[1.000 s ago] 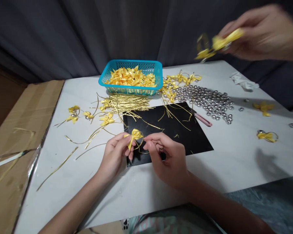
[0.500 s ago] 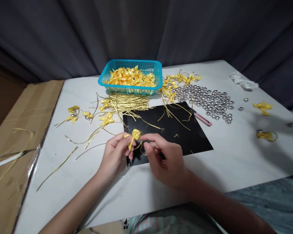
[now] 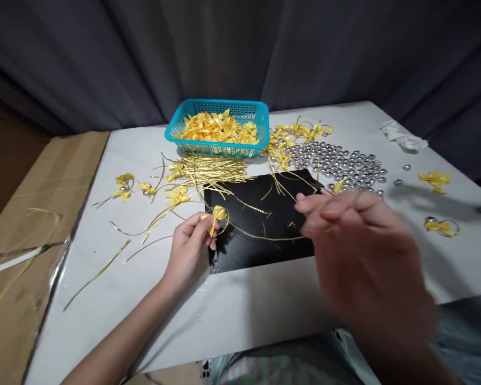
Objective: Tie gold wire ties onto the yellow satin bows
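Observation:
Between thumb and fingers, my left hand (image 3: 190, 240) pinches a yellow ribbon bow (image 3: 217, 215) with a loop of gold wire, over the left edge of a black sheet (image 3: 256, 251). A long gold wire (image 3: 260, 237) runs right from the bow across the sheet toward my right hand (image 3: 361, 256). That hand is closed and blurred, raised over the right side of the sheet. A bit of yellow ribbon (image 3: 338, 186) shows just behind its fingers; whether the fingers hold anything is hidden.
A teal basket (image 3: 216, 145) of yellow bows stands at the back. Before it lies a bundle of gold wires (image 3: 214, 168). Silver beads (image 3: 336, 160) spread behind my right hand. Finished-looking bows (image 3: 441, 228) lie right and left. Cardboard (image 3: 72, 171) borders the left side.
My right hand has moved away from the bow to the right and up, and blurs. A long wire now stretches out from the bow. My left hand still holds the bow in nearly the same place.

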Demonstrator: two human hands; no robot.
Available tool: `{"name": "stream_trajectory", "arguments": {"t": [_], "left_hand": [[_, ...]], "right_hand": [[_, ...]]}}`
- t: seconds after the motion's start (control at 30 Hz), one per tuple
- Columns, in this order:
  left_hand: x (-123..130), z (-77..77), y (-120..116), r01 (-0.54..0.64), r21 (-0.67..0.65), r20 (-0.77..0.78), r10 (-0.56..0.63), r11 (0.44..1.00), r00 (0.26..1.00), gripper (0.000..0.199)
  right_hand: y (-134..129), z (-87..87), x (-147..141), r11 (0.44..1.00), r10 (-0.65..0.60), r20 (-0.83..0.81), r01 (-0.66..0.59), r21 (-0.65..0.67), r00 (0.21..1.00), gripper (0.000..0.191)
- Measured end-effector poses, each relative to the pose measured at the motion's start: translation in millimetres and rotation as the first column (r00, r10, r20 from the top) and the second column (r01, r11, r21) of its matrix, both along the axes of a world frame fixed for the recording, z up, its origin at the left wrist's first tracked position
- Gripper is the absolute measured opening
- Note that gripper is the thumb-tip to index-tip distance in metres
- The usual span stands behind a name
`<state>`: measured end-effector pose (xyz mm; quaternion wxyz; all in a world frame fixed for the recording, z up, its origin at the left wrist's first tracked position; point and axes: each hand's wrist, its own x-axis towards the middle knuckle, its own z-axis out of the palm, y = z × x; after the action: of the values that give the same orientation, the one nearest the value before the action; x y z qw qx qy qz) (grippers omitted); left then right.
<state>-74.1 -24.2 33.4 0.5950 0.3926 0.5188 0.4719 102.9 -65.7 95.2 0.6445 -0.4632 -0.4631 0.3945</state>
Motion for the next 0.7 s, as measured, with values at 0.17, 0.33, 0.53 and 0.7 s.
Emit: {"name": "stream_trajectory", "arguments": {"t": [0.17, 0.33, 0.53, 0.7], "left_hand": [[-1, -4.5, 5, -0.120, 0.024, -0.006, 0.120, 0.992, 0.993, 0.019], [-4, -9.4, 7, -0.157, 0.043, -0.015, 0.158, 0.987, 0.987, 0.021], [-3, -8.4, 5, -0.134, 0.019, 0.054, 0.133, 0.991, 0.990, 0.021], [0, -1.2, -3, -0.002, 0.025, 0.103, -0.001, 1.000, 0.995, 0.021]], "right_hand": [[-3, 24.7, 17, 0.916, 0.205, -0.355, -0.307, -0.258, 0.912, 0.019], [-5, 29.1, 24, 0.915, 0.176, -0.376, -0.292, -0.279, 0.910, 0.019], [-1, 5.7, 13, 0.935, 0.284, -0.180, -0.314, -0.168, 0.942, 0.017], [10, -30.8, -17, 0.960, 0.277, 0.360, -0.237, -0.152, 0.891, 0.011]]}}
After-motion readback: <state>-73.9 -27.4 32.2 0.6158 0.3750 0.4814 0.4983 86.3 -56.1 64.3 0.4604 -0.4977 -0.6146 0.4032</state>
